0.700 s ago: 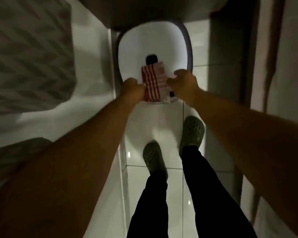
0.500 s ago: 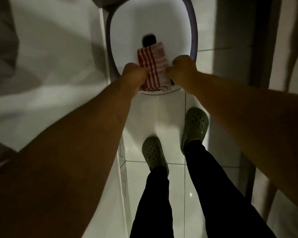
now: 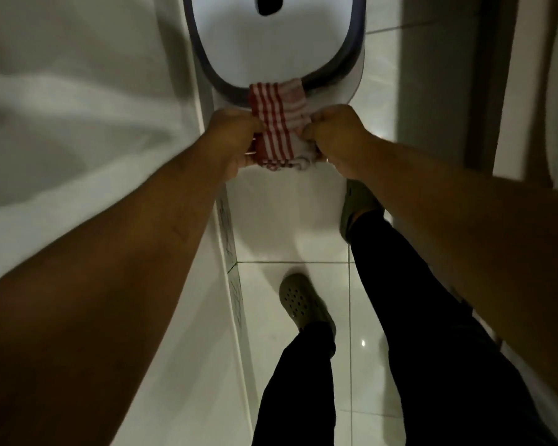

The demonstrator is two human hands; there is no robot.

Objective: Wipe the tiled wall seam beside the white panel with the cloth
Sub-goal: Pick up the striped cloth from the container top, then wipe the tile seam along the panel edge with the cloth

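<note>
A red-and-white striped cloth [image 3: 279, 122] is bunched between both my hands above the floor. My left hand [image 3: 237, 141] grips its left side and my right hand [image 3: 334, 136] grips its right side, both fists closed on it. The cloth hangs just in front of the near rim of a white tub with a dark rim [image 3: 226, 82]. To the left runs a white panel [image 3: 78, 123], and a narrow tiled seam [image 3: 229, 233] with dark marks runs along its lower edge down to the floor.
White glossy floor tiles [image 3: 361, 317] lie below. My legs in dark trousers and green clogs [image 3: 300, 302] stand on them, one foot forward at the right. A dark vertical frame [image 3: 484, 91] and pale wall stand at the right.
The view tilted down, so the tub slid up the frame. Both hands drew the cloth back from inside the tub to just in front of its near rim.
</note>
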